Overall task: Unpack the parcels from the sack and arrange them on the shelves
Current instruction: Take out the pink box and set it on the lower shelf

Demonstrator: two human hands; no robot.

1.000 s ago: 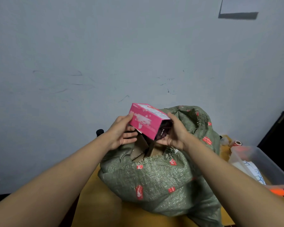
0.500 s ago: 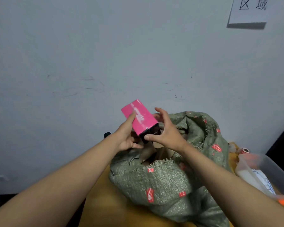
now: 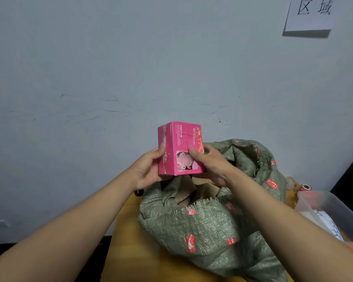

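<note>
- Pink box [image 3: 179,148]: clear of the sack [image 3: 210,226], gripped by left hand [image 3: 149,169] and right hand [image 3: 210,162].
- Remaining: brown parcels [image 3: 192,192] inside; no shelves visible.

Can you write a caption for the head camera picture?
Both hands, left and right, hold a pink cardboard box above a green woven sack.

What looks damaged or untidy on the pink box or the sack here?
The pink box, held in both hands above the sack, has worn, whitish edges and a scuffed left face. The sack's mouth is frayed, with loose threads along its cut rim. Nothing has spilled.
</note>
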